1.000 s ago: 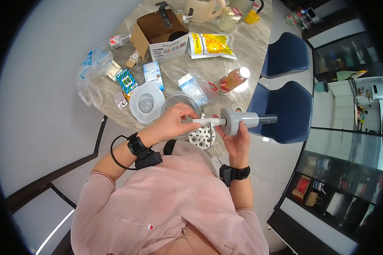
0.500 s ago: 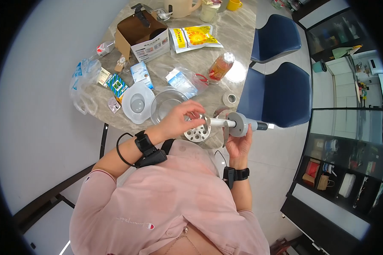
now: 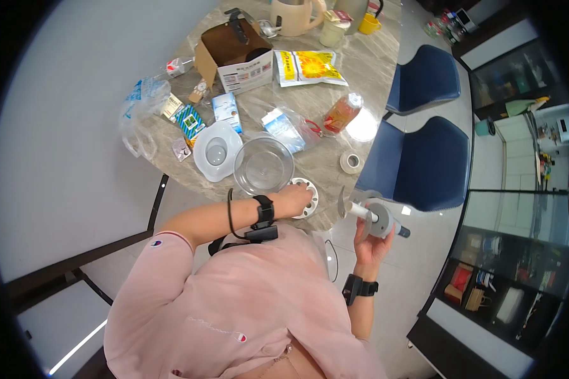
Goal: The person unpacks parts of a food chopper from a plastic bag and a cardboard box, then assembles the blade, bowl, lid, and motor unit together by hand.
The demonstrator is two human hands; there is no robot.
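Note:
My right hand (image 3: 373,247) grips a blade assembly (image 3: 380,218) off the table's front right edge. The assembly has a white shaft, curved metal blades, a round grey disc and a dark end. My left hand (image 3: 291,201) is down on a white perforated disc (image 3: 306,211) at the table's near edge, its fingers curled over it and partly hidden. Just beyond that hand stands a clear round bowl (image 3: 263,165). Left of the bowl lies a white translucent lid (image 3: 203,158) with a round middle.
On the table (image 3: 322,165) are a tape roll (image 3: 350,162), a bottle of reddish liquid (image 3: 343,114), a yellow packet (image 3: 310,67), an open cardboard box (image 3: 246,74), a plastic bag (image 3: 144,114) and small boxes. Blue chairs (image 3: 433,164) stand to the right.
My left hand has left the blade end of the shaft and moved down to the white perforated disc. My right hand has carried the blade assembly right and slightly lower. The view has shifted.

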